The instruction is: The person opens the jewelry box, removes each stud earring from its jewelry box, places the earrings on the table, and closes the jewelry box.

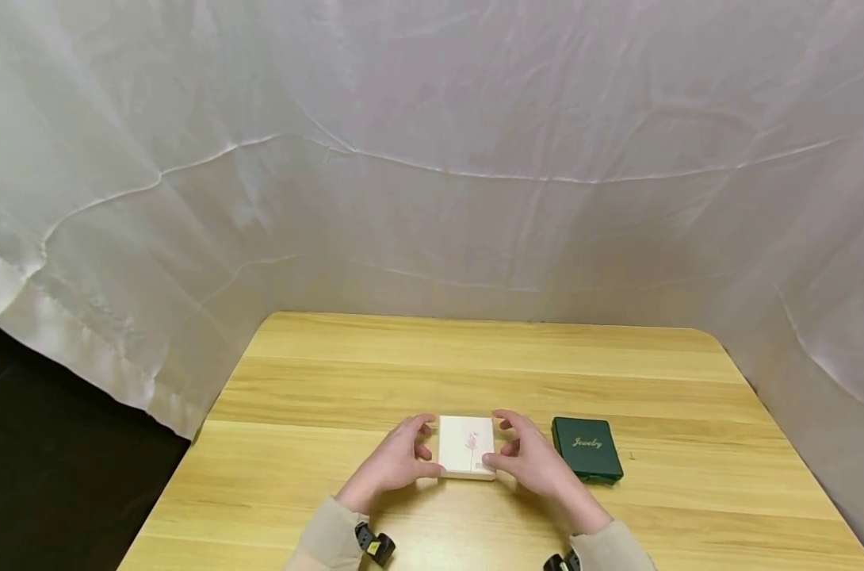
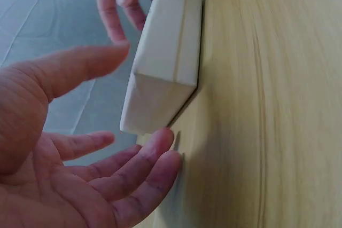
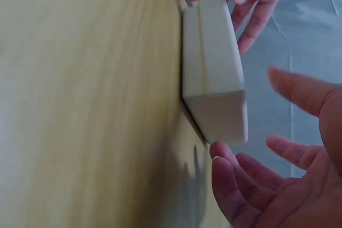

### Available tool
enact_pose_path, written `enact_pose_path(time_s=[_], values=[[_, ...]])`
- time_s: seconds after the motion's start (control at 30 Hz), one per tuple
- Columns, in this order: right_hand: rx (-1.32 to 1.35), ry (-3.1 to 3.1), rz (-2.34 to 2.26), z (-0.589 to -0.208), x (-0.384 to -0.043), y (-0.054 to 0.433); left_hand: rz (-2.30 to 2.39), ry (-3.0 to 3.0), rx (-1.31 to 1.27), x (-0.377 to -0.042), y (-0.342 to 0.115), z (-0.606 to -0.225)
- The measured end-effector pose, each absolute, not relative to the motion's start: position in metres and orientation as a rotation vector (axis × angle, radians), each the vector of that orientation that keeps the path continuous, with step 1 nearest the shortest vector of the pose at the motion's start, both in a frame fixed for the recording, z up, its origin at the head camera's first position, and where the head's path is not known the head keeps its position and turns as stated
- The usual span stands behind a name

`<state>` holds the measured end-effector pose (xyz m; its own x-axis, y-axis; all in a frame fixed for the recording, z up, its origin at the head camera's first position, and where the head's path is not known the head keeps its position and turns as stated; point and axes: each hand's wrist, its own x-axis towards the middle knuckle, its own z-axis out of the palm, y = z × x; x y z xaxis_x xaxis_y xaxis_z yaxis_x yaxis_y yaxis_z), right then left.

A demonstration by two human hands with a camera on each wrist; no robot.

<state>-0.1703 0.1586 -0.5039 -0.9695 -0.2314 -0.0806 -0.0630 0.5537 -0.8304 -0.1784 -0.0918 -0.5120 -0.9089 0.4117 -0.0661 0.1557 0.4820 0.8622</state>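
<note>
A small white square box (image 1: 465, 446) with a pink flower printed on its lid lies flat on the wooden table. Around its left side is my left hand (image 1: 398, 458), fingers spread and loosely bent. On the opposite side, my right hand (image 1: 528, 456) has its thumb and fingers spread the same way. In the left wrist view, the left thumb stands apart from the box (image 2: 165, 41), while fingertips come close to its lower edge. The right wrist view shows the right thumb off the box (image 3: 214, 52) too, with fingertips at its near corner; whether they touch I cannot tell.
A dark green box (image 1: 587, 449) with gold "Jewelry" lettering lies to the right of my right hand. The wooden table (image 1: 318, 500) extends to a pale cloth curtain (image 1: 475, 222) at the back and sides. A dark area shows at far left.
</note>
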Motion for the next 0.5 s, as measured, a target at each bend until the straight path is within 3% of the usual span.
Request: enact_pose_path(time_s=[0.5], values=[[-0.576, 2.586, -1.167, -0.504, -0.183, 0.146, 1.323, 2.499, 0.582, -0.188, -0.083, -0.519]])
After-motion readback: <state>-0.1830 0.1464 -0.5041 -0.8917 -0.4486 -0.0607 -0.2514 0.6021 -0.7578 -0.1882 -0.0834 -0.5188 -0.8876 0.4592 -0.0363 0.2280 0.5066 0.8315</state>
